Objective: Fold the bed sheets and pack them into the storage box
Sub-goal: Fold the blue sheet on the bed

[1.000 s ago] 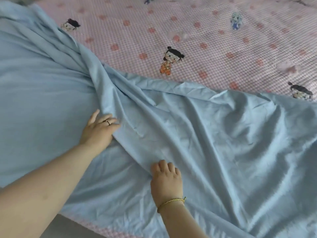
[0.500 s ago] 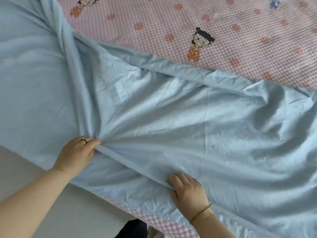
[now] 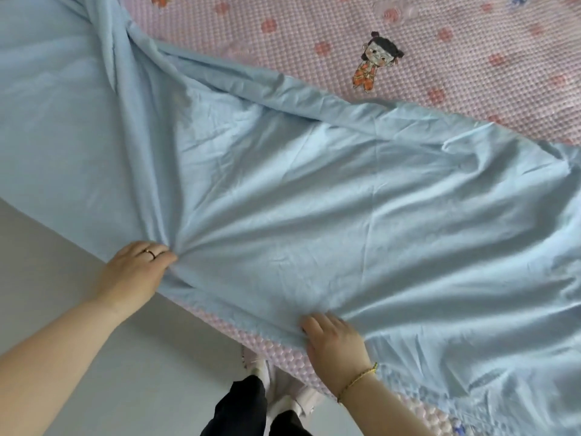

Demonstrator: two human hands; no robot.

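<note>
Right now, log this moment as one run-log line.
left hand: pinches blue sheet | right hand: grips sheet edge | sheet: spread over pink bedcover | storage box: unseen

Bed point(image 3: 267, 343): occupies the far and right part of the view, with its near edge running diagonally from the left towards the near right.

Bed cover point(image 3: 440, 42): pink-and-white checked fabric with a puffy, quilted texture. It is printed with scattered red flower spots point(image 3: 268, 25) and a cartoon figure point(image 3: 375, 59) with dark hair and orange clothing. Other printed figures are cut off at the far edge of the view. The cover hangs over the near side of the bed.

Floor point(image 3: 78, 294): pale grey, smooth and plain, at the near left.

Lighting: soft and even, with only faint shading.
</note>
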